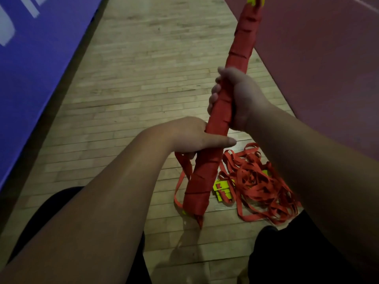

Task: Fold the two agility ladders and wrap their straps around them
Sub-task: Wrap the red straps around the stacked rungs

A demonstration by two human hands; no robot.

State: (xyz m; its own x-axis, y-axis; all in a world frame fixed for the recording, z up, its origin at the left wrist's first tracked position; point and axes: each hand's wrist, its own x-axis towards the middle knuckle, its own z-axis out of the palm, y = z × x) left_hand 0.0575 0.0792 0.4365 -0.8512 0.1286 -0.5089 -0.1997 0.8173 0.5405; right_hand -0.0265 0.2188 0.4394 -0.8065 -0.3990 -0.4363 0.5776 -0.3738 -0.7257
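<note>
Webbing (240, 52) wound tight should make the long red ladder bundle (201, 177) stiff and light; right hand (242, 99) grips its middle, left hand (190, 138) clasps just below.

One wide-angle camera, worn on the head, looks forward and steeply down at the wooden floor (143, 78). It sits close above the left hand (190, 136) and right hand (242, 95), which grip the wrapped agility ladder (219, 121) mid-frame. The dark-clad legs (287, 253) fill the bottom edge.
</note>
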